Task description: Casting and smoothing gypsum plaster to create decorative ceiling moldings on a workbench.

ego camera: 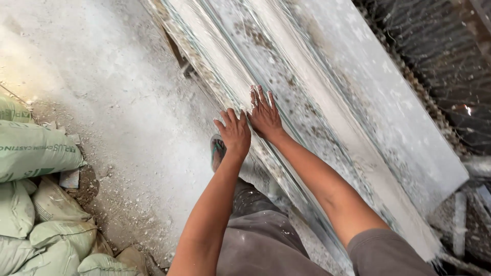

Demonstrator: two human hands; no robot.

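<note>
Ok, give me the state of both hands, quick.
Left hand: open, palm flat on the edge of the stacked white panels, holding nothing.
Right hand: open, fingers spread, pressed flat on the same panels.

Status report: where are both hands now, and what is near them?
Left hand and right hand flat on the long dusty white panel, fingers spread. Sandalled foot just below. Green sacks stacked at left.

Only packaging we see is the pile of sacks (41, 225) down in the lower left corner, sitting on the dusty floor (128, 102); they're plump, pillow-shaped, pale green, dusted white; the top sack (36, 156) lies on its side with dark green printing across its face; another green sack (13, 110) peeks in at the left edge above it; a brownish one (130, 258) sits at the pile's right end.
</note>
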